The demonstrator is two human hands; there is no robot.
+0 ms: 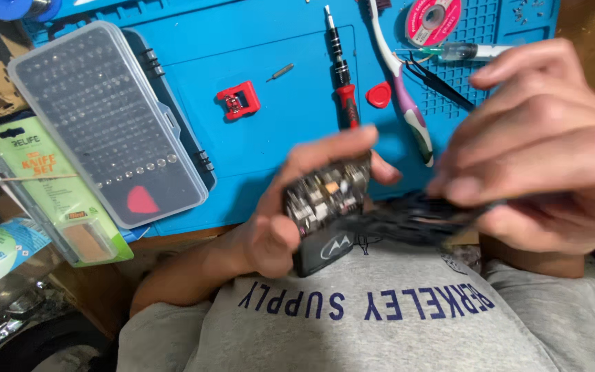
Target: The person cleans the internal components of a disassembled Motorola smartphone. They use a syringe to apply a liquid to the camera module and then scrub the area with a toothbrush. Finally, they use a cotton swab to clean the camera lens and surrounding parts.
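Note:
My left hand [290, 213] grips a small black phone [325, 213] with its back off, so the circuit board and metal shields show. My right hand [538, 145] is blurred and pinches a flat black part [414, 219] that reaches from the phone's side out to the right. Both hands are close over my grey shirt, above the near edge of the blue work mat [277, 138].
On the mat lie a clear bit case [108, 124], a red clip [238, 100], a red-handled screwdriver [342, 76], a red pick [379, 94], a toothbrush [404, 96], tweezers [439, 79], a pink wick spool [433, 19] and a syringe [473, 50]. Green packets [49, 186] lie left.

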